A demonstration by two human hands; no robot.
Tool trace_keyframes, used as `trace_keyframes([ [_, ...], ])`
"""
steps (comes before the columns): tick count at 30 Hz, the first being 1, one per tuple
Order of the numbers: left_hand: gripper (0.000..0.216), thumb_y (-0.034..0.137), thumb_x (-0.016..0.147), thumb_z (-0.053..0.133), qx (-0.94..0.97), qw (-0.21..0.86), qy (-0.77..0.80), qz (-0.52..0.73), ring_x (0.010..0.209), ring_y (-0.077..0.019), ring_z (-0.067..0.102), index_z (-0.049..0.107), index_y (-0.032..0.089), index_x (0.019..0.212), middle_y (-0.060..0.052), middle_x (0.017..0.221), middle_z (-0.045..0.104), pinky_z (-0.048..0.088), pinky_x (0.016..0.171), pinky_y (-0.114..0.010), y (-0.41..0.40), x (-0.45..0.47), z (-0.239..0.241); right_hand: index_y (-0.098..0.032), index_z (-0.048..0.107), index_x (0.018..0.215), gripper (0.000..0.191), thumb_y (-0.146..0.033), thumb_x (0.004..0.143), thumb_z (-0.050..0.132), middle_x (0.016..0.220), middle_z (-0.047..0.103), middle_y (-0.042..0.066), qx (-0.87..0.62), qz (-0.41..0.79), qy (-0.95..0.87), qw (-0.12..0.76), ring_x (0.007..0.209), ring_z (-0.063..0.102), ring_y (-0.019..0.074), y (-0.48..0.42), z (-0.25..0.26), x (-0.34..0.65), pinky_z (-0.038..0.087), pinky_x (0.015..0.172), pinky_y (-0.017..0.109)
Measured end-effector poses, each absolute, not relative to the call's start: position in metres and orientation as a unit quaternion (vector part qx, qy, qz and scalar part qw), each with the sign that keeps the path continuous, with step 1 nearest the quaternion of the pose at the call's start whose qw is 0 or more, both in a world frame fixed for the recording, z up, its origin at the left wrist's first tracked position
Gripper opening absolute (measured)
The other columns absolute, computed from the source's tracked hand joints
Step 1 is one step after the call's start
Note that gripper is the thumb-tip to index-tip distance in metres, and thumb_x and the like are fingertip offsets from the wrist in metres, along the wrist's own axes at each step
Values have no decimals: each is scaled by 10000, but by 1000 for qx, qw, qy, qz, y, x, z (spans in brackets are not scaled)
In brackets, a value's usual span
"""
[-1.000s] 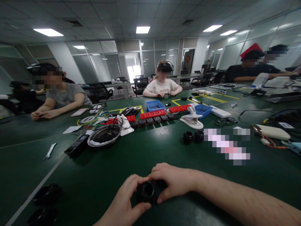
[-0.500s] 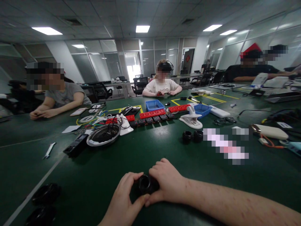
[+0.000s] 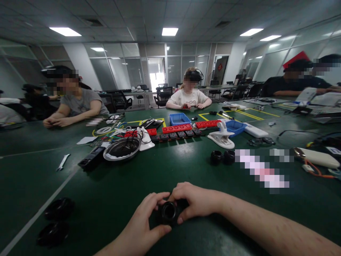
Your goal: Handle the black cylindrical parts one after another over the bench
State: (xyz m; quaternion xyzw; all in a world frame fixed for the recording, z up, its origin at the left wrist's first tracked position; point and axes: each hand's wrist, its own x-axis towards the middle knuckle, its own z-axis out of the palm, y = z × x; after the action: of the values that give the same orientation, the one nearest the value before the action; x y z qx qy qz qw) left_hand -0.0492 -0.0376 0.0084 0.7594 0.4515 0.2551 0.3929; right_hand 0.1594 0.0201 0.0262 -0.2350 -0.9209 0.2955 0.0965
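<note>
Green-covered surface (image 3: 170, 170), white and yellow line markings; glass partition walls (image 3: 133, 71); white column (image 3: 80, 65); black office chairs (image 3: 162, 96); grey tiled ceiling (image 3: 128, 17), recessed light panels (image 3: 169, 31) lit.

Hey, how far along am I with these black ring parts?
A pair of black rings stands side by side beyond the hands, possibly finished. The left hand and right hand grip one black ring part. Two round black pieces lie at the left, seemingly untouched.
</note>
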Motion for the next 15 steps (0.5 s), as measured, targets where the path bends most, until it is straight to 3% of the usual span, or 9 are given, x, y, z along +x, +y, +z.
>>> trace_keyframes([
  [3, 422, 149, 710, 616, 769, 393, 434, 258, 932, -226, 490, 526, 267, 1105, -26, 998, 531, 384, 807, -331, -37, -48, 9, -163, 601, 767, 295, -311, 591, 786, 710, 581, -35, -287, 267, -915, 99, 695, 524, 131, 13, 20, 153, 377, 633, 221],
  [9, 348, 134, 703, 619, 739, 343, 501, 291, 894, -226, 490, 549, 229, 1029, -29, 949, 529, 391, 773, -326, -37, -43, 7, -159, 579, 690, 523, -663, 569, 647, 644, 583, 17, -418, 112, -897, 93, 626, 528, 197, -5, 15, 136, 378, 631, 327],
  [12, 335, 138, 707, 623, 742, 348, 491, 295, 899, -224, 488, 554, 228, 1022, -28, 947, 531, 389, 778, -323, -37, -44, 7, -153, 589, 807, 568, -648, 542, 672, 753, 603, 38, -405, 139, -897, 108, 702, 541, 218, -3, 20, 142, 389, 681, 351],
  [15, 354, 137, 710, 627, 752, 373, 462, 286, 898, -215, 493, 555, 241, 1040, -20, 954, 536, 389, 775, -308, -37, -47, 10, -174, 551, 1052, 576, -500, 608, 719, 925, 597, 47, -333, 230, -907, 116, 841, 537, 213, 5, 26, 153, 395, 744, 329],
])
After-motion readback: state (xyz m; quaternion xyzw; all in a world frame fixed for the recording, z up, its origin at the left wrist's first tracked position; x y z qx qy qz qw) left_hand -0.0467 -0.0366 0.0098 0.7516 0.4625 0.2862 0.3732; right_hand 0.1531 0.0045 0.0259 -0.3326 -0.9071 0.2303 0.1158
